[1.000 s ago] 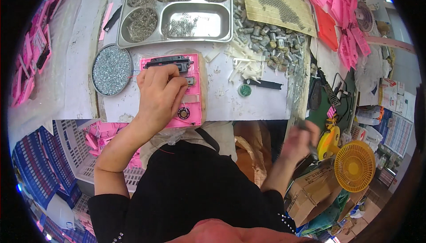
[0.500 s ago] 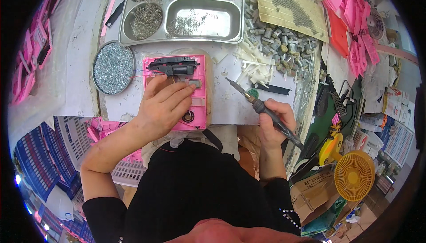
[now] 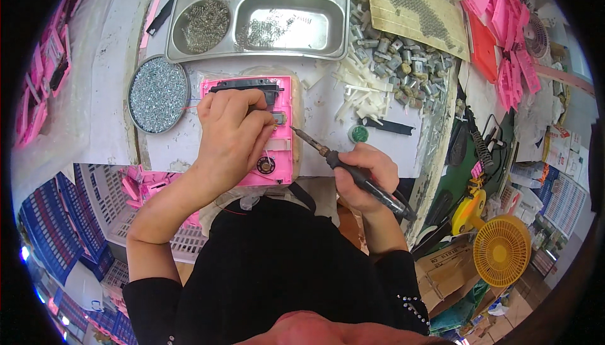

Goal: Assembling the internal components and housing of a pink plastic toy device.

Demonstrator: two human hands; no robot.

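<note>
A pink plastic housing (image 3: 285, 156) lies on the bench in front of me, with a black part (image 3: 271, 86) across its far end, a small motor (image 3: 279, 118) at its right side and a round black piece (image 3: 266, 165) near its close end. My left hand (image 3: 230, 127) is over the housing, fingers bent and pinched together beside the motor; what they hold is hidden. A soldering iron (image 3: 362, 181) is gripped in my right hand (image 3: 368, 175), its tip pointing left at the housing's right edge, close to the motor. A thin red wire shows left of my left hand.
At the back stands a metal compartment tray (image 3: 258, 55) of small springs. A round dish of screws (image 3: 159, 96) sits left. To the right are white plastic parts (image 3: 359, 99), loose motors (image 3: 409, 68), a small green pot (image 3: 358, 133) and a black strip (image 3: 391, 126).
My right hand has brought the soldering iron left, from beside the green pot to the housing's edge. My left hand's fingers have gone from spread flat to bent and pinched.
</note>
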